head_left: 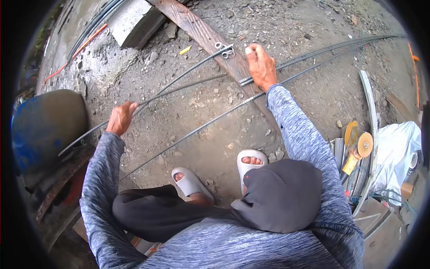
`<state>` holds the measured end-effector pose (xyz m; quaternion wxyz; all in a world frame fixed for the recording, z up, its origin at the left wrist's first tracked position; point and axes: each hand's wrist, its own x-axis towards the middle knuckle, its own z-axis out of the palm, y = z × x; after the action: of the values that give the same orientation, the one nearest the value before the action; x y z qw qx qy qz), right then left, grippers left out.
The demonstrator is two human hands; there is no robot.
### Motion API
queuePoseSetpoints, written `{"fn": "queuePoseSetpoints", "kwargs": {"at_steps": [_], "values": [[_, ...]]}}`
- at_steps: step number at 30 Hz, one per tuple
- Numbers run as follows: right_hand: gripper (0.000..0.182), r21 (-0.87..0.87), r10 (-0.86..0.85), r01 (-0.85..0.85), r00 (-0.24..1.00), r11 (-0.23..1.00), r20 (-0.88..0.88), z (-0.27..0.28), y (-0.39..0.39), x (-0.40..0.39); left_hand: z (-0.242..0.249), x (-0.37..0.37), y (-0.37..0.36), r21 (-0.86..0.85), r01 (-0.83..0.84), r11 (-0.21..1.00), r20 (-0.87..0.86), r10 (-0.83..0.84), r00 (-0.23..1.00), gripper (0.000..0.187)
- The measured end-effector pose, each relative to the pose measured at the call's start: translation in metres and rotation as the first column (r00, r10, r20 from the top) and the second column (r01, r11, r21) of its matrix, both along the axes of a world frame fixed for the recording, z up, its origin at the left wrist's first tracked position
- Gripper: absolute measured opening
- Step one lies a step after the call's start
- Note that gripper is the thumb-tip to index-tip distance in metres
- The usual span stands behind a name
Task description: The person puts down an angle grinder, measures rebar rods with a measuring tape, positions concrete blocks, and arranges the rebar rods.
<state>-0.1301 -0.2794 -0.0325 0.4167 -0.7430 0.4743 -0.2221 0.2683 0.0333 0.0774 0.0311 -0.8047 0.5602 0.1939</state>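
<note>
My left hand [122,117] is closed around a thin steel rebar [192,68], which runs from the lower left up to the wooden plank [197,28]. Its far end lies by several small metal rings [225,50] on the plank. A second rod [192,84] crosses under it close to my left hand. My right hand [261,67] is over the plank, right of the rings, with fingers curled closed; whatever is in them is hidden. Beneath its wrist, a bundle of rebars [313,53] ends on the plank. Another long rebar [192,133] slopes across the ground between my arms and feet.
A concrete block [136,24] sits at the upper left, and a blue drum [49,127] stands at the left. On the right are a yellow angle grinder [354,157], a metal channel [370,107] and white plastic sheeting [394,154]. Gravel covers the ground.
</note>
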Motion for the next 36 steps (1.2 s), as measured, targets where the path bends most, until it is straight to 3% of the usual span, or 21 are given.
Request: {"fn": "queuePoseSetpoints", "kwargs": {"at_steps": [4,7,8,11,13,17,19,20,23,25,27,30,36], "values": [[0.048,-0.234,-0.013,0.014,1.000,0.972,0.009,0.003,-0.005,-0.038,-0.009,0.004,0.006,-0.009,-0.035,0.999,0.010,0.035,0.999,0.046],[0.044,-0.239,0.016,-0.040,0.994,0.970,-0.105,0.010,0.004,-0.069,-0.016,0.007,0.022,-0.060,-0.048,0.997,-0.008,0.047,0.999,0.048],[0.042,-0.154,0.061,-0.069,0.997,0.986,-0.056,0.013,0.007,-0.078,-0.018,0.010,0.027,-0.091,-0.053,0.994,-0.014,0.052,0.999,0.048],[0.043,-0.292,0.055,-0.061,0.998,0.955,-0.029,0.000,0.015,-0.077,-0.025,0.001,0.020,-0.093,-0.144,0.985,-0.055,0.139,0.989,0.049],[0.042,-0.276,0.020,-0.033,0.999,0.961,-0.049,-0.002,0.020,-0.070,-0.044,-0.015,0.008,-0.096,-0.233,0.968,-0.111,0.223,0.969,0.049],[0.039,-0.251,-0.028,0.017,0.999,0.968,-0.038,0.000,0.023,-0.070,-0.075,-0.048,-0.009,-0.120,-0.198,0.973,-0.243,0.165,0.956,0.049],[0.036,-0.351,-0.070,0.059,0.997,0.934,-0.017,-0.004,0.029,-0.074,-0.100,-0.051,-0.010,-0.151,-0.141,0.978,-0.237,0.103,0.966,0.048],[0.035,-0.400,-0.090,0.083,0.996,0.913,0.000,-0.007,0.031,-0.075,-0.116,-0.044,-0.005,-0.179,-0.007,0.984,-0.173,-0.024,0.985,0.041],[0.030,-0.390,-0.146,0.119,0.988,0.913,-0.040,-0.006,0.039,-0.088,-0.087,-0.090,0.002,-0.567,0.038,0.823,-0.075,-0.097,0.993,0.038],[0.028,-0.413,-0.078,0.006,0.985,0.911,-0.156,-0.006,0.042,-0.103,-0.079,-0.125,0.039,-0.308,-0.102,0.946,-0.244,0.026,0.969,0.041],[0.026,-0.437,-0.044,-0.059,0.974,0.898,-0.221,-0.005,0.044,-0.108,-0.084,-0.158,0.087,-0.188,-0.106,0.976,-0.366,0.031,0.930,0.040],[0.026,-0.477,-0.032,-0.094,0.968,0.874,-0.250,-0.007,0.041,-0.103,-0.075,-0.177,0.110,-0.264,-0.242,0.934,-0.374,0.132,0.918,0.035],[0.030,-0.398,-0.003,-0.072,0.983,0.914,-0.186,0.004,0.040,-0.085,-0.075,-0.165,0.118,-0.179,-0.205,0.962,-0.357,0.130,0.925,0.030]]}}
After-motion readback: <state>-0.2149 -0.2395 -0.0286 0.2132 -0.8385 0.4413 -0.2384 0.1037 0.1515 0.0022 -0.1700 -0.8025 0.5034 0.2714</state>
